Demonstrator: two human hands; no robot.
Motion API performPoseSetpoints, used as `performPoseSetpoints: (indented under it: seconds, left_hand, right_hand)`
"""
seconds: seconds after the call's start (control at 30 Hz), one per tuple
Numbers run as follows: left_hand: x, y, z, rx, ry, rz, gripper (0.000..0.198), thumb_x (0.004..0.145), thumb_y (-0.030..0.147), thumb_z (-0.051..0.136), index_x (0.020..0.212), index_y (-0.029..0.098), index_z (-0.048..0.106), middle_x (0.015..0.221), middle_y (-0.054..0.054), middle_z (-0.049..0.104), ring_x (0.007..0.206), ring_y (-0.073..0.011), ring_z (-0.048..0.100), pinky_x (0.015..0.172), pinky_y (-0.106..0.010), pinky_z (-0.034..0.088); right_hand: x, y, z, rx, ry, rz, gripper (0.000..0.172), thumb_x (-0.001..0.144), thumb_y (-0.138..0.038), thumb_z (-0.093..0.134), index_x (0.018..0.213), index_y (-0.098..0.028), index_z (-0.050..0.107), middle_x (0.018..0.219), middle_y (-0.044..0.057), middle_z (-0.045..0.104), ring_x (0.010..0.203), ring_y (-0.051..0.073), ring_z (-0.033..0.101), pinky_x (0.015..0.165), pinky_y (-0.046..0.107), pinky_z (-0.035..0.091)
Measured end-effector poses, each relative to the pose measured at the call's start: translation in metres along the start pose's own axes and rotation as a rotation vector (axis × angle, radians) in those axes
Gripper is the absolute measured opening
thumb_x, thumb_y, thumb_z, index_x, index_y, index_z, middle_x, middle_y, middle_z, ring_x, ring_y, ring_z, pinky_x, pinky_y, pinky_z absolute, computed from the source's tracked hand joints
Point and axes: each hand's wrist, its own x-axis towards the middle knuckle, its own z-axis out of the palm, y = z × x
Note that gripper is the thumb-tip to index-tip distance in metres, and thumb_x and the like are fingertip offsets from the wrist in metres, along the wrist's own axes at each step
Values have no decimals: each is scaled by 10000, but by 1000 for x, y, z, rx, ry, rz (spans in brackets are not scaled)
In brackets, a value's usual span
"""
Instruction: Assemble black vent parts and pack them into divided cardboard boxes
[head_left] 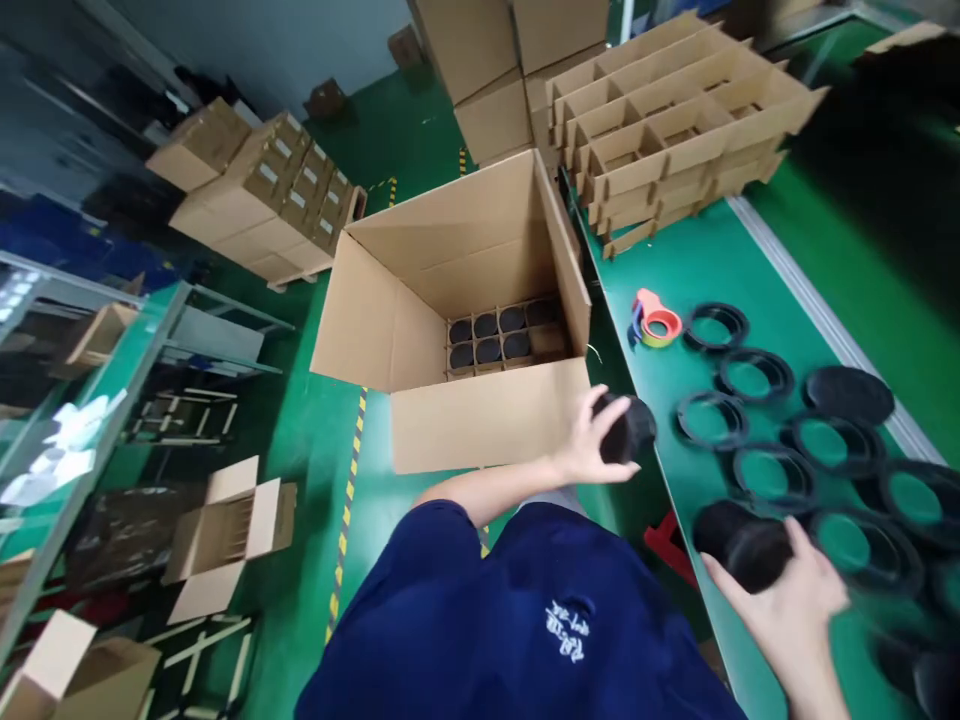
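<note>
My left hand (589,440) grips a black cylindrical part (634,430) between the open carton and the table edge. Over the green table, the fingers of my right hand (802,600) are wrapped round another black cylindrical part (757,555), slightly blurred. Left of my left hand stands a large open carton (450,220). Inside it, several black round parts (487,350) sit in the cells of a cardboard divider. One front cell at the right shows bare cardboard. Several black rings (754,375) lie on the table near my right hand, with a black disc (851,393) among them.
Stacked cardboard dividers (675,130) occupy the table's far end. Tape rolls and an orange tape dispenser (651,308) lie near its edge. Cartons on a pallet (262,190) stand at the back left. A smaller open carton (225,535) is on the left. A red object (671,545) sits beneath the table edge.
</note>
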Motion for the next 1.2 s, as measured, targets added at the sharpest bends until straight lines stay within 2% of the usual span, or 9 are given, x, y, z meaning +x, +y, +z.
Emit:
performPoseSetpoints:
  seconds: [0.1, 0.2, 0.3, 0.37, 0.47, 0.53, 0.7, 0.97, 1.2]
  left_hand:
    - [15, -91, -83, 85, 245, -318, 1062, 684, 452, 849, 1591, 281, 324, 1616, -168, 220, 1519, -388, 302, 1248, -570, 312]
    - [20, -177, -158, 159, 453, -679, 1043, 686, 394, 863, 1577, 250, 342, 1569, -177, 290, 1500, -379, 334, 1265, -551, 279]
    - [8, -244, -208, 184, 529, -921, 1049, 680, 369, 870, 1580, 249, 345, 1543, -164, 333, 1490, -370, 351, 1270, -533, 269]
    - [-7, -273, -227, 166, 520, -1015, 1055, 677, 363, 870, 1584, 263, 341, 1544, -151, 338, 1497, -358, 350, 1273, -517, 269]
    - [-35, -301, -244, 120, 457, -1120, 1051, 672, 370, 868, 1582, 280, 350, 1542, -142, 348, 1498, -350, 361, 1269, -512, 286]
    - [-52, -313, -251, 111, 400, -1172, 1034, 674, 389, 866, 1574, 293, 367, 1531, -135, 368, 1489, -353, 378, 1261, -526, 299]
    - [-74, -338, -269, 136, 262, -1272, 1009, 669, 415, 859, 1559, 307, 396, 1533, -124, 385, 1492, -369, 370, 1263, -553, 291]
    - [-56, -377, -269, 210, 12, -1427, 1075, 628, 459, 882, 1563, 311, 373, 1538, -130, 346, 1467, -402, 355, 1253, -546, 277]
    - [-56, -444, -207, 377, -381, -1498, 1130, 629, 396, 905, 1580, 295, 303, 1615, -184, 258, 1516, -402, 266, 1216, -521, 303]
  right_hand:
    - [73, -113, 47, 118, -156, -248, 1164, 723, -744, 700, 1594, -76, 316, 1388, 255, 461, 1316, 463, 447, 1078, 639, 430]
    - [149, -221, 121, 165, -310, -431, 1125, 753, -635, 729, 1633, -141, 233, 1503, 244, 337, 1400, 442, 360, 1121, 618, 398]
    - [231, -292, 226, 56, -406, -371, 1183, 717, -563, 776, 1651, -169, 166, 1531, 261, 244, 1413, 484, 302, 1106, 647, 379]
    - [280, -312, 303, -72, -494, -215, 1221, 693, -513, 822, 1653, -196, 138, 1525, 270, 241, 1402, 492, 308, 1081, 633, 395]
    - [329, -306, 406, -282, -651, 24, 1216, 690, -505, 857, 1642, -233, 151, 1549, 278, 226, 1427, 475, 298, 1070, 603, 412]
    - [344, -289, 456, -380, -722, 69, 1236, 677, -510, 874, 1639, -246, 144, 1574, 272, 201, 1457, 457, 273, 1096, 587, 397]
    - [344, -243, 528, -493, -730, 28, 1296, 679, -537, 880, 1653, -226, 84, 1609, 270, 168, 1467, 453, 271, 1161, 596, 324]
    - [327, -189, 559, -576, -722, -169, 845, 1008, -539, 417, 1665, -111, 101, 1695, 281, 91, 1572, 415, 74, 1224, 692, 110]
    - [324, -182, 555, -409, -650, -158, 835, 994, -530, 430, 1658, -108, 152, 1693, 275, 93, 1569, 447, 67, 1196, 760, 93]
